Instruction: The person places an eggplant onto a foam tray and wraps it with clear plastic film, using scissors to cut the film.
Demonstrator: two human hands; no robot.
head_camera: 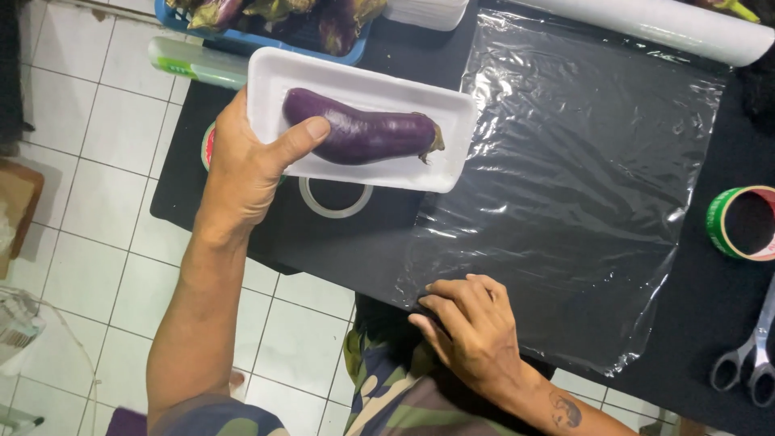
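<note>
— One eggplant (359, 133) in the tray (452, 109); our left hand (246, 165) grips both above the table's (710, 299) left edge.
— Our right hand (472, 323), fingers loosely curled, presses the film (573, 161) at the front edge. Tilt the tray and it could roll off.

Bright, even overhead light, sharp focus throughout; white glare streaks the crinkled plastic film (565, 161) on the dark table (710, 323).

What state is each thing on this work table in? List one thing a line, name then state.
left hand: gripping tray, thumb on eggplant
right hand: flat on film edge
foam tray: held, lifted
eggplant: lying in tray
plastic film: spread flat
scissors: closed, lying untouched
</note>
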